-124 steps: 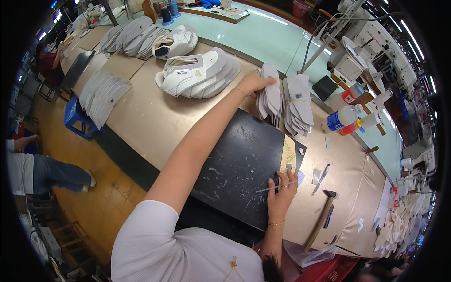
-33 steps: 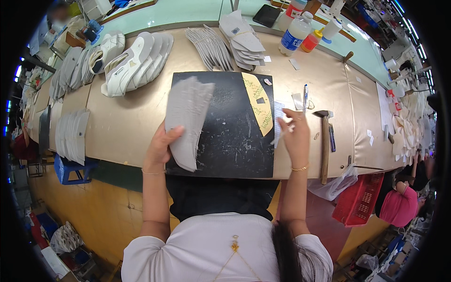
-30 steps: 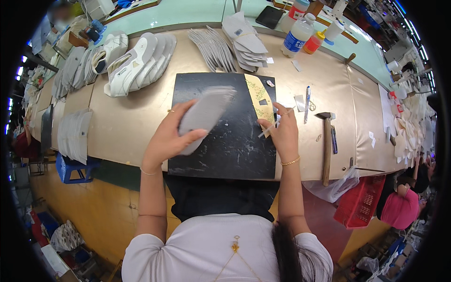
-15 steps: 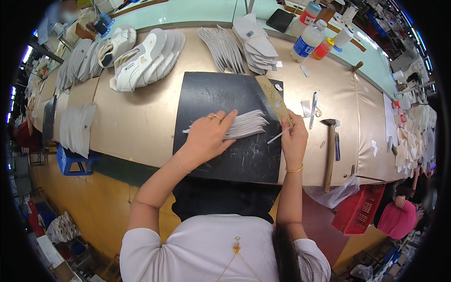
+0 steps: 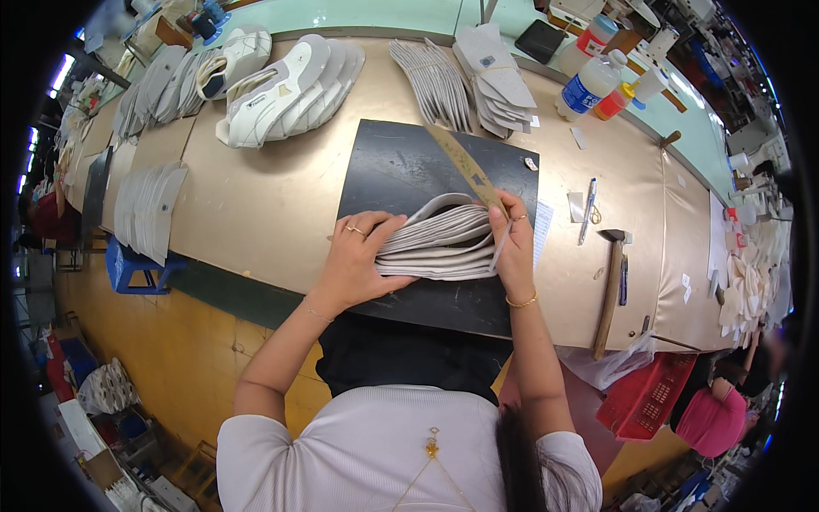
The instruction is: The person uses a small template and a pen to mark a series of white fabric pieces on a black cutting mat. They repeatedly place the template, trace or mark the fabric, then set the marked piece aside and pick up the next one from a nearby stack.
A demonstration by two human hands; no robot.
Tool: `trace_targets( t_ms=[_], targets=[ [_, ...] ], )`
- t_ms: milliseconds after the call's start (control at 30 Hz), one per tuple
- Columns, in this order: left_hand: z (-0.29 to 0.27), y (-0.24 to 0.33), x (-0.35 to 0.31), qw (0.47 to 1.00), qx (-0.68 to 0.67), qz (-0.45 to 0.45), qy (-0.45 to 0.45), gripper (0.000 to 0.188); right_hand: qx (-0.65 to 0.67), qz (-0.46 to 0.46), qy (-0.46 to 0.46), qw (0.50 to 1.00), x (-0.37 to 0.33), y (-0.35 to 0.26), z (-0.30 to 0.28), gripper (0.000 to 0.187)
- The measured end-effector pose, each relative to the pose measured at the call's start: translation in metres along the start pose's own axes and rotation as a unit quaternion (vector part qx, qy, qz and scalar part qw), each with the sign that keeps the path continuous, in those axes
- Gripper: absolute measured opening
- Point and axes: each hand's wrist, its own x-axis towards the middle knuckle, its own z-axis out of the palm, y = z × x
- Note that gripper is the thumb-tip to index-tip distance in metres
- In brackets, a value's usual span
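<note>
Workshop benches run across the view, and the nearest one, a long tan worktable (image 5: 256, 213), carries a black cutting mat (image 5: 401, 171) at its middle. On that mat lies a stack of pale grey cut pieces (image 5: 435, 247), thin flat shapes laid on edge and pressed together, held between both hands. The left hand (image 5: 358, 256) is closed over the stack's left end, fingers curled across the top edges and a ring showing. The right hand (image 5: 512, 247) clamps the right end, thumb and fingers pinching the pieces; a slim pen-like tool seems to sit in it too, though that is hard to make out. Judging by how even the edges sit, the bundle looks gathered and squared, but nothing binds it yet.

Just behind the stack a yellowish ruler (image 5: 465, 166) lies slanted on the mat. Further back on the table sit more grey bundles (image 5: 465, 77), already fanned in piles, and to the left a row of white shoe uppers (image 5: 290, 85) and further flat grey pieces (image 5: 149, 205). To the right lie a pen (image 5: 587, 209) and a hammer (image 5: 610, 286), with plastic bottles (image 5: 593, 81) near the far edge. A red basket (image 5: 653, 397) hangs below the table's near right side.
</note>
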Motion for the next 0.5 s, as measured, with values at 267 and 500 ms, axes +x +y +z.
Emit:
trace_targets(
  t_ms=[267,500],
  targets=[
    [0.015,0.002,0.011,0.997,-0.077,0.014,0.006,0.091,-0.032,-0.037,0.018,0.999,0.006,-0.002,0.002,0.033],
    [0.009,0.004,0.005,0.992,-0.087,0.088,-0.001,0.065,0.01,-0.043,0.039,0.998,-0.016,-0.01,-0.01,0.035]
  ],
)
